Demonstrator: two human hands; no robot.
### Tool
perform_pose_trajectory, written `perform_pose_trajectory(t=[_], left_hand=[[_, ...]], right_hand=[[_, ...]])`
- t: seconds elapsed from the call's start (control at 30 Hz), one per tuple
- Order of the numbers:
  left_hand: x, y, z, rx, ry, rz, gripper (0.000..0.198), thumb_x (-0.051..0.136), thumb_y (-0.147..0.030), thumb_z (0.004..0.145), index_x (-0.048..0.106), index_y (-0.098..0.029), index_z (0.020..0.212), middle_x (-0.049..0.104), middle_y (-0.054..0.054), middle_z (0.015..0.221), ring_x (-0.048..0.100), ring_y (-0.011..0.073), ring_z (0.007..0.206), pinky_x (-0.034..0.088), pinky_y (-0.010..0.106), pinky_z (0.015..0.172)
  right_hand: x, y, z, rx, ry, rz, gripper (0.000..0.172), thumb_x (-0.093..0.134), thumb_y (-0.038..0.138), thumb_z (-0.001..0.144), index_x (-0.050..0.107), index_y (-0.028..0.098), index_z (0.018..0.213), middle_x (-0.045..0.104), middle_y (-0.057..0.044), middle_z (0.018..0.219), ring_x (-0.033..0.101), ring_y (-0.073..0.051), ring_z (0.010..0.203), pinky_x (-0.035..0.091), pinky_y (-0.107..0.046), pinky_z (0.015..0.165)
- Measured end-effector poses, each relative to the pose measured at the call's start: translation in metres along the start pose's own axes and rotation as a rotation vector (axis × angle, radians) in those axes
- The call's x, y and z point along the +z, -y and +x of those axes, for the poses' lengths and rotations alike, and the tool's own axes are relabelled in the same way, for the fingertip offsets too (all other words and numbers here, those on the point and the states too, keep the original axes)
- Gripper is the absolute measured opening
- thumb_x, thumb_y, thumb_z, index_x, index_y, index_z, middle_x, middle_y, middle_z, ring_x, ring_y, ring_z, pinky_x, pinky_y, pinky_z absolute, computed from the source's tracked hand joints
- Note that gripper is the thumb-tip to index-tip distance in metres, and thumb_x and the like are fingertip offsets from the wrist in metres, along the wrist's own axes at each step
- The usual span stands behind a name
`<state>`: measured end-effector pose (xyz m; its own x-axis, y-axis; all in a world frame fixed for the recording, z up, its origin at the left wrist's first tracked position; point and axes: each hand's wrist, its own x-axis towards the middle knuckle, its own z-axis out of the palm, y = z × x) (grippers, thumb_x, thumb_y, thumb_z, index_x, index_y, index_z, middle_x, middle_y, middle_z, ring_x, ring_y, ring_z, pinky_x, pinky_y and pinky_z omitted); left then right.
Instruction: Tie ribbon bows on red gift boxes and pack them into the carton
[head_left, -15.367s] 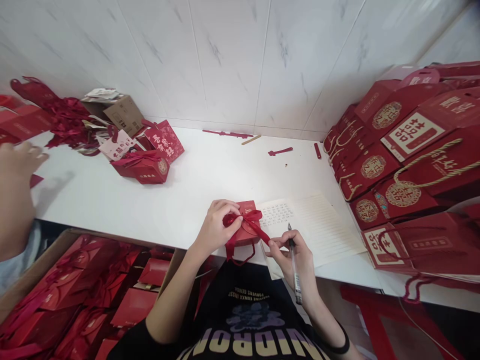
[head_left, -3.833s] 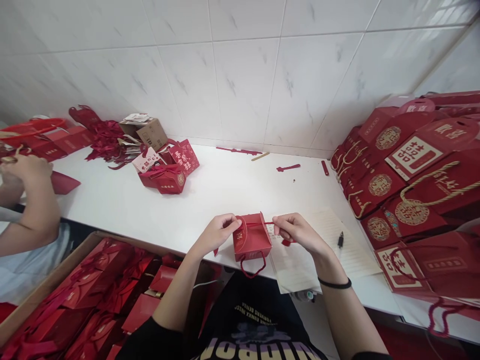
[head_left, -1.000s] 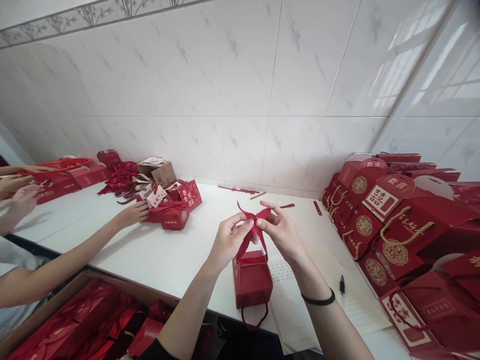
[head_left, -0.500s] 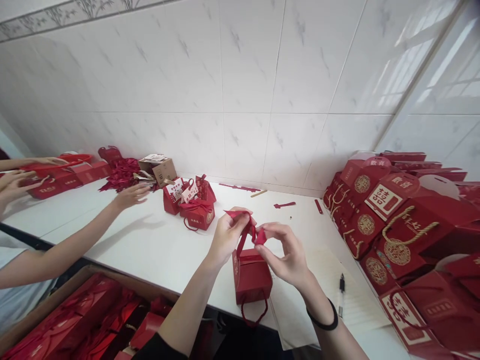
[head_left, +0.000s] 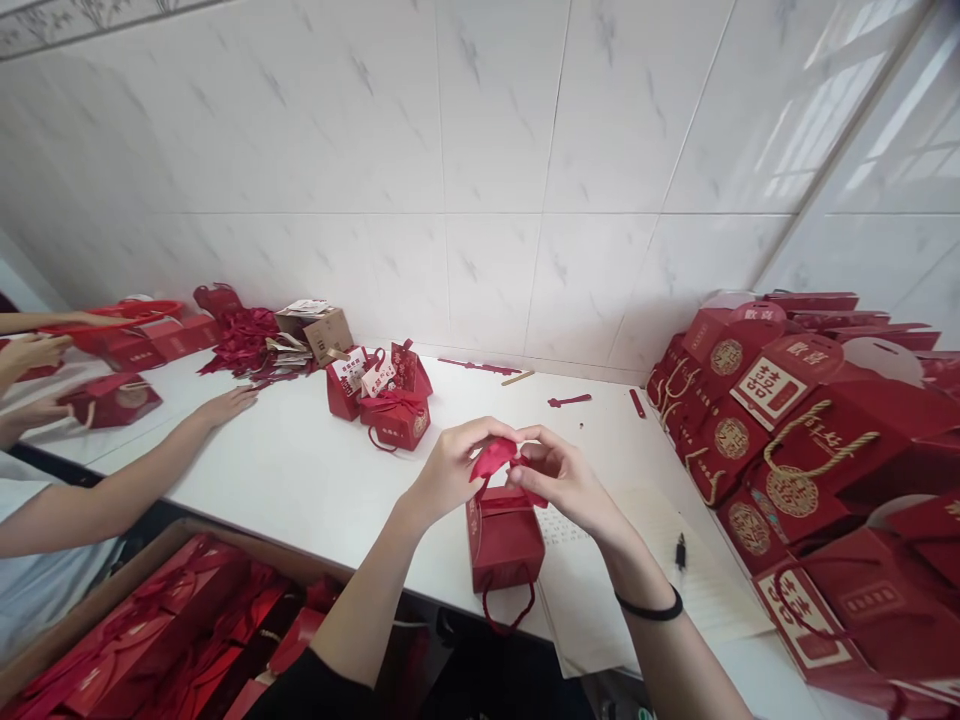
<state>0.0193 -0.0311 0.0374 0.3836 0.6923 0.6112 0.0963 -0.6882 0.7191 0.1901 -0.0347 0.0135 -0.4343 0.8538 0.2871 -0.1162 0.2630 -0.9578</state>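
Observation:
Both hands meet just above a small red gift box (head_left: 507,548) standing at the table's front edge. A red ribbon (head_left: 495,458) runs between my fingers over the box. My left hand (head_left: 448,472) pinches the ribbon from the left side. From the right, my right hand (head_left: 559,478) is closed on the same ribbon, thumb and fingertips together. Whether the ribbon is knotted there is hidden by the fingers. A red cord handle (head_left: 510,625) hangs from the box's near side, over the table edge.
Finished-looking red boxes (head_left: 396,418) stand left of centre. Stacked red gift boxes (head_left: 810,430) fill the right side. A pen (head_left: 680,552) lies on lined paper (head_left: 652,585). At left, a co-worker's arm (head_left: 142,462) rests near ribbons (head_left: 244,338); below is a carton (head_left: 169,560) of red boxes.
My hands have come together, and the ribbon now curves in a wider loop between them. The co-worker's reaching hand has lowered to the table, and a red box has appeared beside that arm.

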Motion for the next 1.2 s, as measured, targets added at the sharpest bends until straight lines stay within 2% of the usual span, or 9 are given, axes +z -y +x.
perform_pose_trajectory(t=[0.2,0.3,0.37,0.47,0.57,0.7,0.87,1.03,1.2], left_hand=[[-0.001,-0.009,-0.001,-0.027,0.015,0.051,0.022,0.052,-0.011,0.080,0.070,-0.021,0.086,0.069,0.005,0.081,0.064,0.0157,0.073,0.049,0.024,0.068],[0.001,-0.007,-0.001,0.073,0.017,0.104,0.020,0.051,-0.016,0.084,0.070,-0.022,0.089,0.070,0.007,0.087,0.064,0.0184,0.084,0.051,0.029,0.075],[0.002,-0.004,-0.002,0.123,-0.004,0.106,0.019,0.052,-0.018,0.085,0.070,-0.022,0.089,0.070,0.008,0.087,0.063,0.0202,0.091,0.051,0.032,0.079],[0.004,0.001,-0.004,0.146,-0.018,0.086,0.020,0.052,-0.017,0.086,0.070,-0.022,0.091,0.070,0.008,0.087,0.063,0.0210,0.092,0.051,0.034,0.081],[0.004,0.005,-0.006,0.145,-0.026,0.088,0.020,0.053,-0.016,0.085,0.070,-0.022,0.092,0.070,0.008,0.087,0.063,0.0205,0.092,0.051,0.034,0.082],[0.005,0.009,-0.009,0.129,-0.073,0.044,0.021,0.054,-0.013,0.082,0.069,-0.021,0.093,0.070,0.008,0.089,0.063,0.0204,0.092,0.051,0.034,0.083],[0.014,0.014,-0.014,-0.006,-0.168,-0.090,0.019,0.056,-0.012,0.080,0.070,-0.019,0.091,0.070,0.008,0.089,0.065,0.0195,0.090,0.053,0.033,0.083],[0.021,0.014,-0.016,-0.075,-0.236,-0.173,0.013,0.060,-0.016,0.081,0.070,-0.019,0.088,0.071,0.007,0.090,0.066,0.0189,0.090,0.054,0.032,0.084],[0.024,0.017,-0.016,-0.138,-0.304,-0.262,0.010,0.065,-0.026,0.080,0.069,-0.017,0.083,0.071,0.008,0.090,0.066,0.0202,0.091,0.055,0.033,0.084]], right_hand=[[0.005,-0.006,0.002,-0.109,-0.217,-0.373,0.016,0.057,0.035,0.082,0.051,0.020,0.081,0.039,0.008,0.050,0.036,-0.010,0.044,0.030,-0.021,0.047],[0.007,-0.010,0.001,-0.232,-0.411,-0.664,0.008,0.052,0.029,0.081,0.052,0.022,0.083,0.042,0.007,0.046,0.040,-0.012,0.042,0.031,-0.022,0.046],[0.008,-0.012,0.001,-0.270,-0.460,-0.725,0.009,0.049,0.025,0.080,0.053,0.022,0.088,0.046,0.007,0.045,0.045,-0.013,0.041,0.034,-0.023,0.046],[0.010,-0.012,-0.001,-0.250,-0.416,-0.595,0.019,0.046,0.020,0.081,0.054,0.021,0.099,0.056,0.005,0.051,0.055,-0.014,0.045,0.044,-0.024,0.051],[0.011,-0.008,-0.003,-0.284,-0.409,-0.460,0.018,0.052,0.022,0.081,0.061,0.020,0.096,0.068,-0.002,0.075,0.066,-0.018,0.069,0.052,-0.029,0.067],[0.010,-0.001,-0.005,-0.290,-0.310,-0.250,0.024,0.053,0.026,0.085,0.065,0.021,0.106,0.067,-0.007,0.105,0.063,-0.022,0.098,0.052,-0.035,0.084],[0.011,-0.002,-0.001,-0.311,-0.447,-0.207,0.021,0.058,0.033,0.087,0.062,0.020,0.104,0.068,-0.005,0.084,0.066,-0.020,0.081,0.055,-0.034,0.073],[0.013,-0.006,0.003,-0.315,-0.656,-0.328,0.041,0.066,0.033,0.082,0.048,0.022,0.117,0.061,0.004,0.065,0.061,-0.017,0.062,0.050,-0.031,0.062],[0.013,-0.002,0.004,-0.276,-0.734,-0.276,0.057,0.073,0.036,0.075,0.043,0.022,0.122,0.060,0.004,0.062,0.062,-0.019,0.061,0.050,-0.032,0.060]])
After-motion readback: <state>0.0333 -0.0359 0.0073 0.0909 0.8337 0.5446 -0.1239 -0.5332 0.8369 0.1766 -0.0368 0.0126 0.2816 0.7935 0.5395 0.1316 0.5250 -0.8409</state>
